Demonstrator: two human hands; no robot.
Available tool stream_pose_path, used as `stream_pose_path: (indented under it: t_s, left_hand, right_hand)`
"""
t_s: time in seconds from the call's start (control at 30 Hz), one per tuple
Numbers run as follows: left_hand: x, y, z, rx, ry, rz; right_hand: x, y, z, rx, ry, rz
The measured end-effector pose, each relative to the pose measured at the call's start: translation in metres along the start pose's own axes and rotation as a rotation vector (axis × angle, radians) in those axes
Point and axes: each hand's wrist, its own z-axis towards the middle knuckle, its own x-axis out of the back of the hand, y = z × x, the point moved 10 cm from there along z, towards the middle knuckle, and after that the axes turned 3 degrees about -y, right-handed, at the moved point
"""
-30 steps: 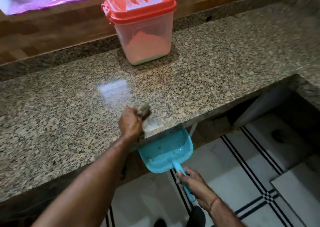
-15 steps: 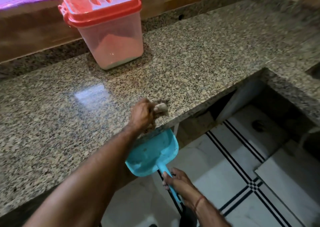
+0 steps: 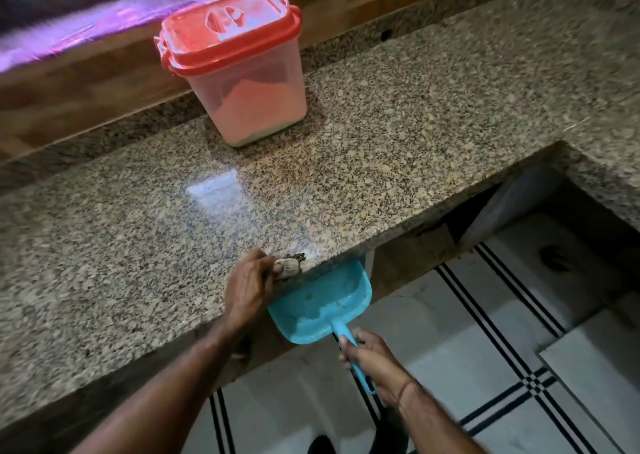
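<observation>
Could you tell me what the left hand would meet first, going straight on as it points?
Probably the small dark crumb pile just beyond the cloth the left hand grips, near the countertop edge; depth is unclear.

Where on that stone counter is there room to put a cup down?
Bare counter lies left of the red-lidded tub down to the near edge, and right of it toward the corner. Crowded: the front edge, where the left hand grips a scrubber above the blue dustpan that the right hand holds.
</observation>
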Motion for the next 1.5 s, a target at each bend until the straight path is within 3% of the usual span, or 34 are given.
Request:
stream_pose_path:
  t_s: [0.17, 0.37, 0.53, 0.63, 0.8, 0.9, 1.03, 1.17, 1.23, 1.37, 1.5]
  left_hand:
    - [-0.001, 0.025, -0.023, 0.046, 0.13, -0.023]
    - [0.009, 0.024, -0.046, 0.019, 0.156, -0.016]
    - [0.055, -0.076, -0.04, 0.53, 0.333, -0.166]
    - [0.04, -0.091, -0.041, 0.651, 0.291, -0.152]
    - [-0.007, 0.014, -0.002, 0.444, 0.132, -0.358]
    - [-0.017, 0.04, 0.026, 0.318, 0.035, -0.487]
    - [-0.018, 0.037, 0.026, 0.147, -0.006, -0.294]
    - [-0.013, 0.032, -0.029, -0.051, 0.084, -0.022]
    - [-0.007, 0.023, -0.06, -0.032, 0.115, 0.025]
    - [0.026, -0.004, -0.067, 0.145, 0.261, -0.131]
    - [0.014, -0.004, -0.072, 0.148, 0.156, -0.173]
  right_hand:
    - [-0.028, 0.008, 0.003, -0.084, -0.066, 0.005]
    - [-0.046, 0.016, -0.001, -0.143, -0.135, -0.052]
    - [-0.041, -0.003, 0.001, -0.099, -0.172, -0.131]
    - [-0.034, -0.002, 0.0, -0.09, -0.182, -0.172]
    - [-0.03, 0.014, -0.007, -0.115, -0.15, -0.184]
    - [-0.03, 0.023, -0.013, -0.124, -0.137, -0.216]
    - [-0.022, 0.014, -0.016, -0.076, -0.133, -0.224]
    - [-0.016, 0.009, -0.019, -0.057, -0.102, -0.204]
    - [-0.019, 0.007, -0.026, -0.054, -0.103, -0.212]
    - [-0.034, 0.015, -0.036, -0.079, -0.132, -0.21]
    - [-0.053, 0.028, -0.039, -0.11, -0.149, -0.202]
